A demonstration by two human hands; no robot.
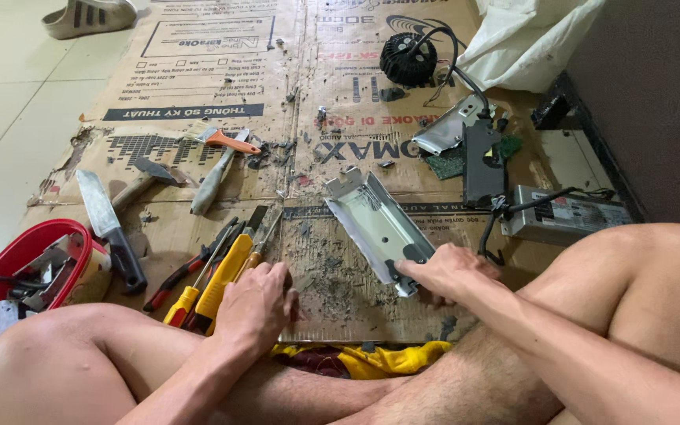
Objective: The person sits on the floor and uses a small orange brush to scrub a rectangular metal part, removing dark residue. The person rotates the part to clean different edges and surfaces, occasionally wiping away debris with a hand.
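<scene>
Pale floor tiles [9, 94] with thin grout lines fill the left side. A flattened cardboard sheet [222, 71] covers the floor in the middle. A dark wall [655, 86] rises at right. Light is soft and even.

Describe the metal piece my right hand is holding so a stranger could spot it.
On the flattened cardboard, in front of the crossed legs, the right hand grips the near end of a bent sheet-metal bracket. It is long, silver and channel-shaped, unlike the yellow-handled screwdrivers to its left.

One knife [109, 228], one sandal [88, 17], one red basket [9, 260]
</scene>
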